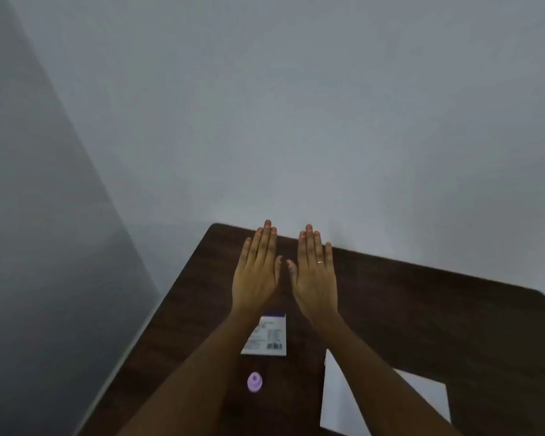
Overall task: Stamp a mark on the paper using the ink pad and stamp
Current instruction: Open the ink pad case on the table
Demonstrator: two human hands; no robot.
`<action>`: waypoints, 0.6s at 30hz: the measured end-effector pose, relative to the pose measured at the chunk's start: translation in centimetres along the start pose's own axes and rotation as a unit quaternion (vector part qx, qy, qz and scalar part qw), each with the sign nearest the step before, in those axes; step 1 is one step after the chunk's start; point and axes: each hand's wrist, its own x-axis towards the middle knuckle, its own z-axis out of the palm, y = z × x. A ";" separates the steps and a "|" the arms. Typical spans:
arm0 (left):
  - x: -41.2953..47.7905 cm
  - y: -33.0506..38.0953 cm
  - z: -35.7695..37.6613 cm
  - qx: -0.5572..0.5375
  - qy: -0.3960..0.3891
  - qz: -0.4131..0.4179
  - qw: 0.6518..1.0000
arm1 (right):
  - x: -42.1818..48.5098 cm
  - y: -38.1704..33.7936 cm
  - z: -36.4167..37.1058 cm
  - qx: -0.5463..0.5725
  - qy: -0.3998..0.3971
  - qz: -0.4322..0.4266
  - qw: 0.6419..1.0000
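Note:
My left hand (pixel 256 272) and my right hand (pixel 314 278) are stretched out flat side by side, palms down, over the far part of a dark wooden table (pixel 438 325). Both hold nothing. A white and purple ink pad box (pixel 269 338) with a barcode lies between my forearms, its left edge hidden by my left arm. Nearer to me stands a small lilac round stamp (pixel 254 381). A white sheet of paper (pixel 343 401) lies at the lower right, partly covered by my right forearm.
A plain grey-white wall (pixel 296 105) rises just behind the table's far edge. A darker wall or panel (pixel 29 247) stands to the left of the table.

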 end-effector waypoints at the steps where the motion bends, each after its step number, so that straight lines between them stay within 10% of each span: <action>1: -0.9 -0.2 0.4 -0.002 -0.015 -0.019 1.000 | -0.9 -0.3 0.7 0.003 -0.027 0.011 1.000; 18: -9.6 -7.3 9.0 -0.084 -0.194 0.029 0.977 | -10.2 -0.4 9.6 0.125 -0.303 -0.071 0.942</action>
